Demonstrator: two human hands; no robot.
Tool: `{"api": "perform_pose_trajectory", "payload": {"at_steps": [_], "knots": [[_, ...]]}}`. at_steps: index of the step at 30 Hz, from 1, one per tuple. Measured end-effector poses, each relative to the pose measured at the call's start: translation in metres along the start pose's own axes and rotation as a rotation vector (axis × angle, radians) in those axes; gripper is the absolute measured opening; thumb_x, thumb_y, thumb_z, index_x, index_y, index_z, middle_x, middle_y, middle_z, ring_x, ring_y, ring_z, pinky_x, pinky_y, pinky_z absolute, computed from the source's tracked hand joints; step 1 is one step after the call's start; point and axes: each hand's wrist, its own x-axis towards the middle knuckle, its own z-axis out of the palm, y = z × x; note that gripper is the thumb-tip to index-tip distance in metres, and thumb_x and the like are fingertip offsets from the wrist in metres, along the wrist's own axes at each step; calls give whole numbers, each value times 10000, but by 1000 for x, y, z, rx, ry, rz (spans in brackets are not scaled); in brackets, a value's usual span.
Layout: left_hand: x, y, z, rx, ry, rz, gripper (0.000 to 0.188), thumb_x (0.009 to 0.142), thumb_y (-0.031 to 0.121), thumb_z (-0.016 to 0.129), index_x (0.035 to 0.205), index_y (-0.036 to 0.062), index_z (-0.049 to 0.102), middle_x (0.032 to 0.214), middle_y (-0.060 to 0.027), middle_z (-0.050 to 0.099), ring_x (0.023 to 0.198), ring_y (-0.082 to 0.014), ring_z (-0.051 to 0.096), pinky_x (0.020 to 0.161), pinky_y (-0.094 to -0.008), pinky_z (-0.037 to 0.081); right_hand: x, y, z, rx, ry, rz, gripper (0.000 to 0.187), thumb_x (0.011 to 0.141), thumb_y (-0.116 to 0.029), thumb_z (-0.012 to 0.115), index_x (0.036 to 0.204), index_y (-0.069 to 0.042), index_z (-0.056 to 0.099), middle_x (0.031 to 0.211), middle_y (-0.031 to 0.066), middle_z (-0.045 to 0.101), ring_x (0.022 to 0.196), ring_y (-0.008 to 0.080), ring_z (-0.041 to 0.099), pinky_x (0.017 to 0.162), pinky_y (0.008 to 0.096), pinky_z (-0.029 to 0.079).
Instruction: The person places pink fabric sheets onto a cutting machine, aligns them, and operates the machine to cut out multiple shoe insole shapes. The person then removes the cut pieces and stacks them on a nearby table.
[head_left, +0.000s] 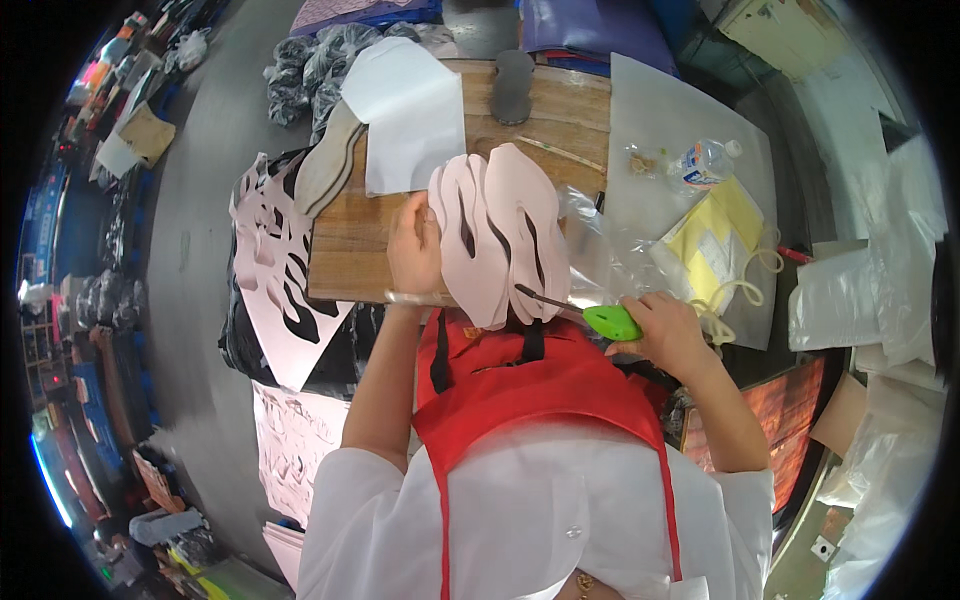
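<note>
A bundle of pale pink, wavy-edged cut pieces (500,240) with long slits stands over the front edge of the wooden board. My left hand (413,250) grips its left side, with some fingers hidden behind the pieces. In my right hand (660,328) is a tool with a bright green handle (612,322) and a slim dark shaft. The shaft points left, and its tip lies in front of the lower part of the right-hand pieces. Whether the tip touches them I cannot tell.
Beyond the wooden board's (360,258) front half lie white paper (415,125), a sole-shaped template (328,168) and a dark one (513,88). A plastic bottle (705,163) and yellow sheets (715,225) are at right. Pink offcut sheets (275,270) hang at left.
</note>
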Motion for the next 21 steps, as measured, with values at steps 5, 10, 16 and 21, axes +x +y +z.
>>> {"api": "perform_pose_trajectory", "payload": {"at_steps": [5,10,16,21], "knots": [[-19,-72,50,-36,-63,-287,486,977,245,415,1361,-49,363,1302,-282,479,1209,-416,459,998,-427,377,37,-6,13,65,-53,62,448,765,-486,687,905,-63,651,641,147,614,624,369,610,570,442,483],[-39,-69,71,-118,2,-244,484,994,241,361,1394,-30,328,1272,-274,516,1146,-412,523,952,-409,419,57,-11,13,113,39,197,418,818,-482,643,815,-64,650,653,163,617,647,376,612,584,452,475],[-35,-68,68,-86,-88,-320,488,1000,243,346,1420,-4,314,1298,-265,503,1152,-405,521,940,-416,430,82,-15,12,150,118,324,478,842,-510,601,782,-37,637,673,198,616,673,404,607,625,486,475],[-38,-73,72,-109,-34,-227,489,1004,234,349,1422,-16,307,1313,-270,489,1177,-395,507,963,-398,416,98,-14,21,113,46,299,489,850,-515,589,811,-30,637,693,209,619,688,408,607,637,488,477]]}}
